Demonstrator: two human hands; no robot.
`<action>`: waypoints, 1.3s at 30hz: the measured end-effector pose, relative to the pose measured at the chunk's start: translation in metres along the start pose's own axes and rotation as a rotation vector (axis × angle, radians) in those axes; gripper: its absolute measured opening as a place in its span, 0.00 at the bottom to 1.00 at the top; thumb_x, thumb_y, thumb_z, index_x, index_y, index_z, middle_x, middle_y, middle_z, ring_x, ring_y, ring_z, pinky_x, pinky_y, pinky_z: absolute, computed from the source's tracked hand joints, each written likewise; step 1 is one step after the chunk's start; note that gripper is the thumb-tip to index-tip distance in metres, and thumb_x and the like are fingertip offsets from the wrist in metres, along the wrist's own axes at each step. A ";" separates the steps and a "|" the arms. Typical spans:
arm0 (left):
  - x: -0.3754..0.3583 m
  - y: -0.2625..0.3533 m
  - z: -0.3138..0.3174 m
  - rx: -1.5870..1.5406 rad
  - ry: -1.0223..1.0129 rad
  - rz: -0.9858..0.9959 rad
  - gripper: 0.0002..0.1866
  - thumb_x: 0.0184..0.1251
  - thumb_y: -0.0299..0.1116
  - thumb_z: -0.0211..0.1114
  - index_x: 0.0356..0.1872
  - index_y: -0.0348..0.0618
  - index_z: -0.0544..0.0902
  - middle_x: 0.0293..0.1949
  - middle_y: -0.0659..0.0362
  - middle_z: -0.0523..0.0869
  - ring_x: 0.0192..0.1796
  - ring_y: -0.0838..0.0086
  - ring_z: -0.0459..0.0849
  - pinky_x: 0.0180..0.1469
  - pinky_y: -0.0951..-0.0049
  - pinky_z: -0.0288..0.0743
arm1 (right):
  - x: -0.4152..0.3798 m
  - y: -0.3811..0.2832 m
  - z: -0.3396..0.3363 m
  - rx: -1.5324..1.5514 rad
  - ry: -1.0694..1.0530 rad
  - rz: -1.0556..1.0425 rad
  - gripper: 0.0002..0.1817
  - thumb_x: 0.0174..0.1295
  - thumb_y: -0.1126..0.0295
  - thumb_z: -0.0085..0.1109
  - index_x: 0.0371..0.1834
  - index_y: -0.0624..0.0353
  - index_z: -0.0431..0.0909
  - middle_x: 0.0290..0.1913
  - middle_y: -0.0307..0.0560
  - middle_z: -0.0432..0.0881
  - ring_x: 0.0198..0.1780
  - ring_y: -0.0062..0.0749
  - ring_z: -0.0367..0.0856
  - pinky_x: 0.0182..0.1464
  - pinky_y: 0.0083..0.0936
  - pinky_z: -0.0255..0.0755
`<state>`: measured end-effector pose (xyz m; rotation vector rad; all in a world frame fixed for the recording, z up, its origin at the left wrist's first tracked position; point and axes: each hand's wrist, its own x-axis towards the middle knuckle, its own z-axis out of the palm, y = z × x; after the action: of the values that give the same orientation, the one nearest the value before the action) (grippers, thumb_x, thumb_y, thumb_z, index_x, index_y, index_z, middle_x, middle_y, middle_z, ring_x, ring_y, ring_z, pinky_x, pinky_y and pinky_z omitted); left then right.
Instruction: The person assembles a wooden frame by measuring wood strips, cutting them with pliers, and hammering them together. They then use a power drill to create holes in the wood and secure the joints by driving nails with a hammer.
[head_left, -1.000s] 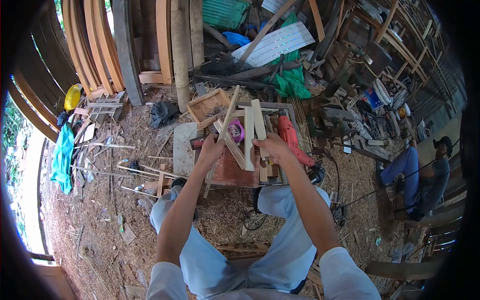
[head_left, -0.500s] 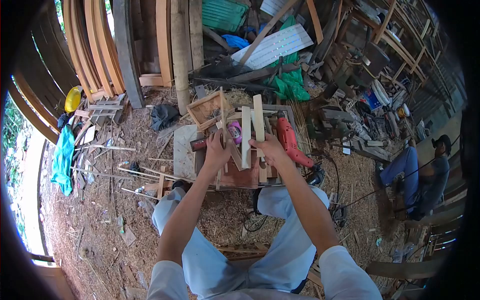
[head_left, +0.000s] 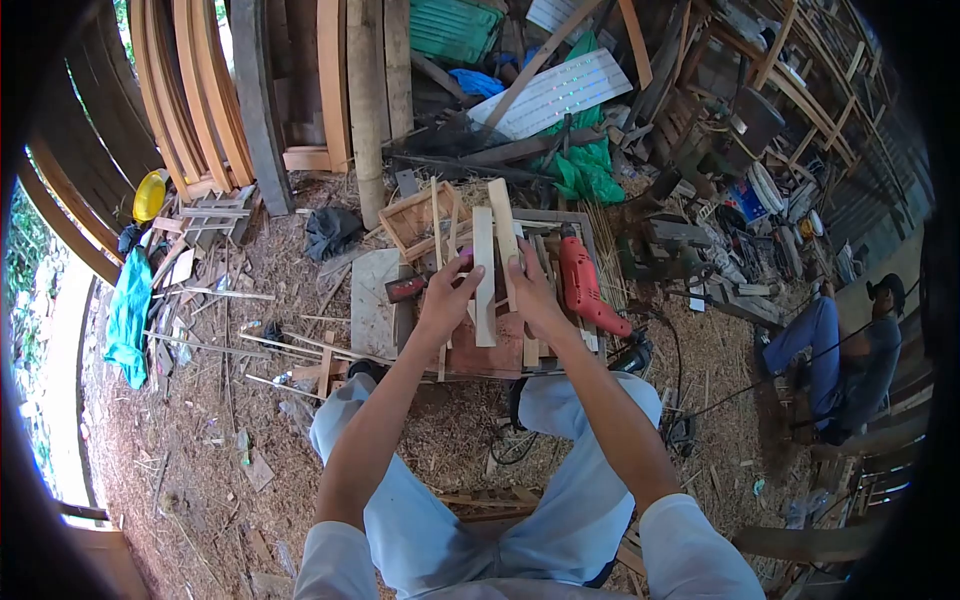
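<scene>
I look down on a floor [head_left: 190,420] littered with shavings and scraps, and a seated person [head_left: 858,350] is well apart, at the far right of my view. Ahead of the wearer's knees stands the cluttered surface [head_left: 588,235]. An open wooden box [head_left: 408,224] sits tilted at its far left, and a red power tool [head_left: 582,285] lies on its right side, just beyond the right hand [head_left: 535,297].

That hand's fingers have closed on the slanted pale piece [head_left: 502,222], thumb on the near side. The left hand [head_left: 448,302] has its fingers partly curled beside the thin strips [head_left: 437,235], its thumb at the left edge of the upright pale block [head_left: 484,285]. I can't tell how firmly it grips either. The block stands between both hands, its lower end over a reddish panel [head_left: 508,358]. Left of the left hand lies a small dark red object [head_left: 405,289]; a purple object [head_left: 466,257] barely shows behind its fingers.
</scene>
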<state>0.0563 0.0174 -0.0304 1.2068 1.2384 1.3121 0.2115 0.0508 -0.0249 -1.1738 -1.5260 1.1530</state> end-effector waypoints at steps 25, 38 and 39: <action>-0.028 0.021 0.001 0.461 0.056 0.221 0.19 0.77 0.42 0.49 0.48 0.32 0.74 0.33 0.43 0.82 0.35 0.54 0.82 0.40 0.60 0.73 | -0.005 -0.043 0.009 0.309 -0.056 0.060 0.12 0.60 0.75 0.64 0.45 0.71 0.79 0.36 0.46 0.85 0.36 0.23 0.82 0.39 0.22 0.79; -0.027 0.033 -0.006 0.297 0.129 0.198 0.23 0.79 0.45 0.42 0.44 0.30 0.74 0.27 0.39 0.79 0.31 0.45 0.81 0.34 0.56 0.70 | -0.012 -0.049 0.019 0.149 -0.071 -0.145 0.14 0.63 0.71 0.63 0.48 0.68 0.79 0.41 0.48 0.84 0.39 0.25 0.84 0.39 0.23 0.80; -0.027 0.033 -0.007 0.342 0.101 0.214 0.21 0.79 0.44 0.44 0.45 0.31 0.72 0.25 0.39 0.79 0.32 0.44 0.81 0.35 0.54 0.70 | -0.012 -0.055 0.017 0.214 -0.039 -0.141 0.14 0.63 0.71 0.62 0.48 0.67 0.79 0.42 0.47 0.84 0.40 0.24 0.83 0.38 0.22 0.79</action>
<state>0.0517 -0.0119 0.0012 1.5656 1.4820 1.3637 0.1877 0.0290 0.0242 -0.8922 -1.4490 1.2162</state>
